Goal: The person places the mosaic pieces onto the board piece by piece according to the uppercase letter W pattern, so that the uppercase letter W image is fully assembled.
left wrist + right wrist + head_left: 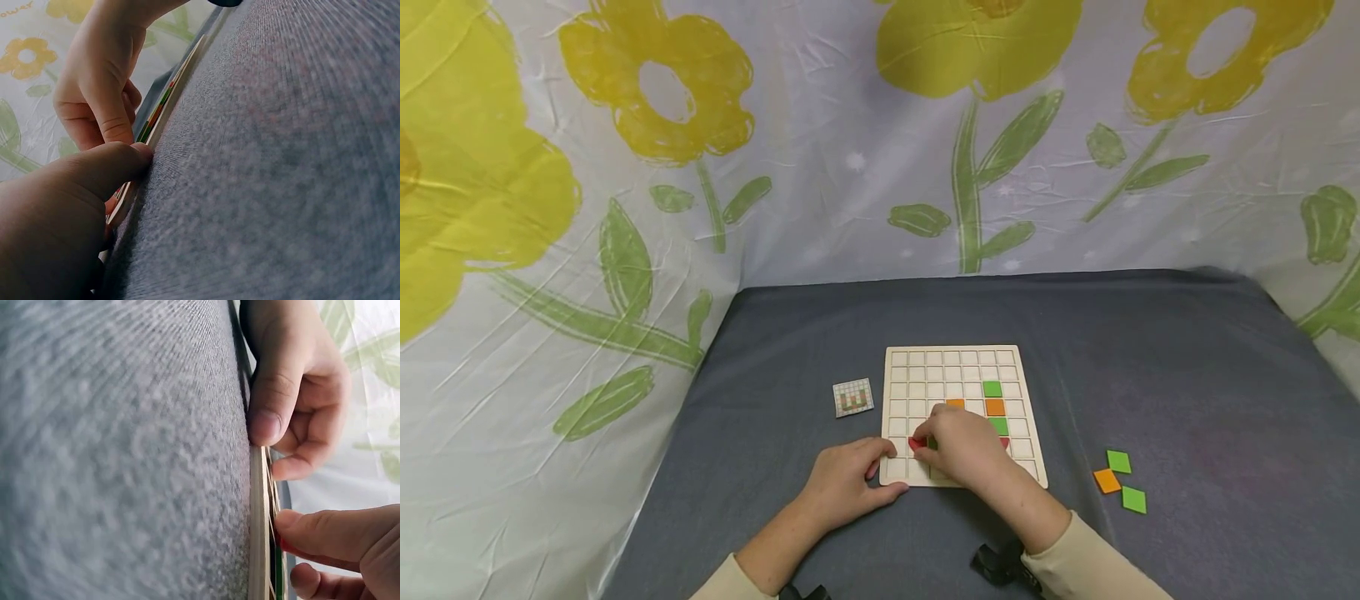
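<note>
A light wooden grid board (897, 375) lies on the dark cloth. My left hand (846, 477) holds its near left corner, thumb along the front edge and fingers at the left side. Over the lower part of the grid, my right hand (964, 442) pinches a small red tile (914, 444) between thumb and fingertips, down at a left-hand square. In the right wrist view, red (284, 544) shows beneath the thumb tip. A column at the right holds green (992, 389) and orange (995, 407) tiles, with another red tile (1004, 442) below. My right hand partly hides the middle squares.
Left of the board lies a small pattern card (853, 398) with a printed grid. Off to the right, two loose green tiles (1117, 462) and an orange tile (1107, 481) lie on the cloth (1210, 400). A flower-printed curtain (820, 167) hangs behind.
</note>
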A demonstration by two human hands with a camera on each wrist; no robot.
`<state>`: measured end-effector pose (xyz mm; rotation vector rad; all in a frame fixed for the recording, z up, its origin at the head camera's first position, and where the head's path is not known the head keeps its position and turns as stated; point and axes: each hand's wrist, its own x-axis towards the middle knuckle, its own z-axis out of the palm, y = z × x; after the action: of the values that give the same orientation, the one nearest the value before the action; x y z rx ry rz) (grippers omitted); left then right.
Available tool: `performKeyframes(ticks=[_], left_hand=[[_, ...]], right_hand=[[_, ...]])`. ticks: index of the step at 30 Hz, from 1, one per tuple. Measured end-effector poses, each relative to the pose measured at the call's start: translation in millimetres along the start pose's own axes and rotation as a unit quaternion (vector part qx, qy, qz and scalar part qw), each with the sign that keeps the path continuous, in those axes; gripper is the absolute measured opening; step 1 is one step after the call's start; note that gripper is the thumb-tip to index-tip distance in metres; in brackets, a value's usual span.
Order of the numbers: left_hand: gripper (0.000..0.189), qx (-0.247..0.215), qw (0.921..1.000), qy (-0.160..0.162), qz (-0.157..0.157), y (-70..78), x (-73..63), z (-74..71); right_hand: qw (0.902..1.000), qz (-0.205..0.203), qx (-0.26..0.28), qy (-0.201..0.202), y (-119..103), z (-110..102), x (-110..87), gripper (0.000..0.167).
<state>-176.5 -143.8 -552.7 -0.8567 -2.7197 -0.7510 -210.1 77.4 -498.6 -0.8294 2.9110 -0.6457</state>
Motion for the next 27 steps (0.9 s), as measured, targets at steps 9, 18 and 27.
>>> performKeyframes(ticks=[9,18,27], left_hand=[[0.038,-0.011,0.9999,0.002,0.003,1.6,0.2,-1.4],[0.039,-0.003,1.0,0.003,0.003,-0.5,1.1,-1.4],[0.039,-0.005,0.9999,0.009,0.009,1.3,0.8,1.7]], right_hand=[[0.9993,-0.021,-0.027,0.012,-0.4,-0.8,-0.5,0.009],[0.9984,-0.038,-0.038,0.016,2.7,-1.1,-0.3,0.007],[0.9993,-0.029,0.008,0.023,14.4,-13.9,-7.4,0.025]])
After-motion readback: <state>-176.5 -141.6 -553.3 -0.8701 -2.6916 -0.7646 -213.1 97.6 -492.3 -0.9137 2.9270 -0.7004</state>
